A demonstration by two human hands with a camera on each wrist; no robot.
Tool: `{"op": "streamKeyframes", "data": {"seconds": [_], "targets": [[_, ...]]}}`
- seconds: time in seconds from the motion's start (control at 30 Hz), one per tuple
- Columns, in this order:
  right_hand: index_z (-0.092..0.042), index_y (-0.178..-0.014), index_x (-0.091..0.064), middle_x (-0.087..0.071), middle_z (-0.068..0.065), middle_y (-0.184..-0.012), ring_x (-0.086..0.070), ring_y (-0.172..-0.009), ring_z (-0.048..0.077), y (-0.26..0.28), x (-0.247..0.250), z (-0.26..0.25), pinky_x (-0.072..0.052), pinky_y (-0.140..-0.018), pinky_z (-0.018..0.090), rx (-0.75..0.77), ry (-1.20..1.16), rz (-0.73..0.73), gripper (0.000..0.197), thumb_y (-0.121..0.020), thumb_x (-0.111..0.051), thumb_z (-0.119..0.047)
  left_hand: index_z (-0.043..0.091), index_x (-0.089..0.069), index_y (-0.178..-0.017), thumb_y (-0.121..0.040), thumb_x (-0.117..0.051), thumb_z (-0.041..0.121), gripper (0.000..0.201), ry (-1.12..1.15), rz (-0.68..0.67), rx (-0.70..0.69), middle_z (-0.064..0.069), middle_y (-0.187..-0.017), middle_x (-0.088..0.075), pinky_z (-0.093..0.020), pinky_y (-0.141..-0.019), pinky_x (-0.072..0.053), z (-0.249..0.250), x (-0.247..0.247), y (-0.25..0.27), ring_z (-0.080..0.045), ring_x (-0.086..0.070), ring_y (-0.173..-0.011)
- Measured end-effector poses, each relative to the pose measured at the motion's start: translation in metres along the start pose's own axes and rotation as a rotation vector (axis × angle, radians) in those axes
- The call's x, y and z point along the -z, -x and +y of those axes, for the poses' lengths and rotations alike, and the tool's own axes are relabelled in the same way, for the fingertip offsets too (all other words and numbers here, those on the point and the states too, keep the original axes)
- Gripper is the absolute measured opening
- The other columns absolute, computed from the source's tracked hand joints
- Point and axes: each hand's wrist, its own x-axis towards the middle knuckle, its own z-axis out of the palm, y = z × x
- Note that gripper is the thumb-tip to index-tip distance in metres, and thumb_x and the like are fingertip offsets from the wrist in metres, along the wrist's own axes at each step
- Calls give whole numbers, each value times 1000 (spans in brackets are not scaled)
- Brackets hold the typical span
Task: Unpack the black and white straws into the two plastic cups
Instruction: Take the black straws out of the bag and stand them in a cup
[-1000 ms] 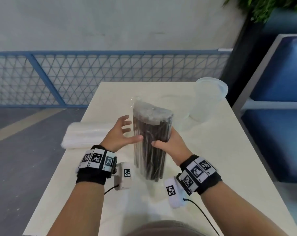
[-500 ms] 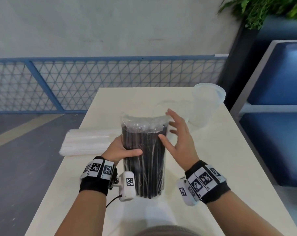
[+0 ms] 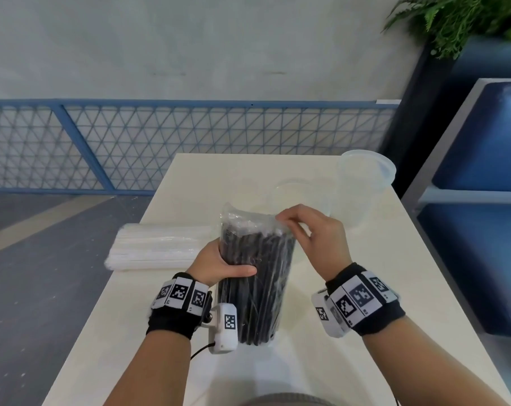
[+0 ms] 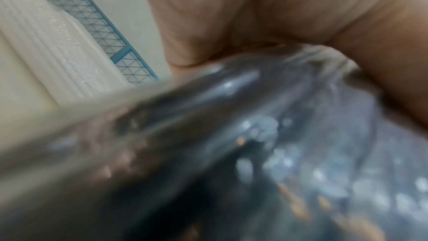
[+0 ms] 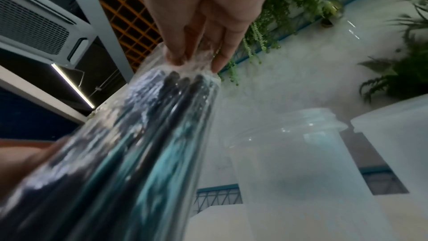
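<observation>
A clear plastic pack of black straws (image 3: 258,276) stands upright on the cream table (image 3: 350,332). My left hand (image 3: 219,263) grips its middle from the left, thumb across the front. My right hand (image 3: 309,230) pinches the plastic wrap at the pack's top right; the right wrist view shows fingertips (image 5: 219,61) gripping the film above the straw ends (image 5: 183,80). A pack of white straws (image 3: 160,247) lies flat at the table's left edge. Two clear plastic cups stand behind: one (image 3: 301,191) just past the pack, a taller one (image 3: 362,186) at the far right.
A blue mesh railing (image 3: 160,142) runs behind the table. A blue cushioned bench (image 3: 482,200) stands close on the right, and a plant (image 3: 459,19) hangs above it. The floor drops off on the table's left side.
My left hand has taken hold of the black pack's middle. My right hand let go of the side, rose to the top and now pinches the wrap there.
</observation>
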Motion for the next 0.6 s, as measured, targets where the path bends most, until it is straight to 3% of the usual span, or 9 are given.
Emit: {"op": "streamKeyframes", "data": {"seconds": [0.1, 0.17, 0.27, 0.33, 0.43, 0.5, 0.6], "targets": [[-13, -88, -65, -70, -3, -81, -65, -76, 10, -5, 0, 0, -53, -70, 32, -136, -55, -29, 9, -91, -57, -14, 29, -65, -93, -24, -85, 63, 80, -34, 10, 5, 6, -93, -73, -33, -89, -52, -2, 0, 0, -11, -68, -95], [-13, -93, -64, -70, -3, -90, -64, -86, 6, -10, 3, 0, -52, -81, 29, -162, -119, -129, 8, -89, -58, -11, 28, -65, -91, -23, -86, 61, 79, -36, 32, 17, 7, -89, -73, -34, -89, -52, -4, 1, -1, -11, -68, -93], [-23, -114, -57, -59, -8, -119, -53, -110, 3, -16, 8, 0, -40, -99, 23, -64, -85, -429, 35, -81, -64, -18, 27, -65, -91, -29, -91, 44, 70, -9, 43, 41, 10, -83, -75, -38, -91, -52, -3, 3, 0, -7, -69, -87], [-32, -119, -52, -52, -13, -127, -50, -116, 8, -19, 6, -1, -32, -103, 32, 9, 66, -506, 44, -76, -63, -31, 24, -64, -95, -33, -91, 40, 70, -2, 28, 29, 10, -86, -75, -35, -89, -53, -1, 2, 1, -7, -69, -88], [-29, -101, -60, -63, -12, -112, -60, -100, 11, -22, 0, -6, -40, -97, 41, 72, 136, -383, 22, -81, -58, -36, 22, -64, -96, -33, -90, 44, 72, -1, 40, 9, 7, -88, -74, -29, -83, -53, 3, -2, 0, -9, -69, -89], [-18, -88, -64, -70, -8, -94, -64, -86, 10, -26, 0, -9, -49, -86, 39, 30, 38, -346, 8, -85, -61, -25, 21, -64, -95, -31, -90, 45, 73, 4, 41, 12, 8, -86, -74, -28, -81, -53, 4, -4, 0, -8, -69, -87], [-14, -84, -61, -73, -3, -85, -69, -79, 10, -34, 3, -14, -55, -78, 30, -144, -88, -280, 6, -88, -60, -20, 22, -65, -95, -30, -89, 46, 73, -30, 38, 23, 8, -87, -74, -29, -83, -52, 4, -5, 3, -9, -69, -90]]}}
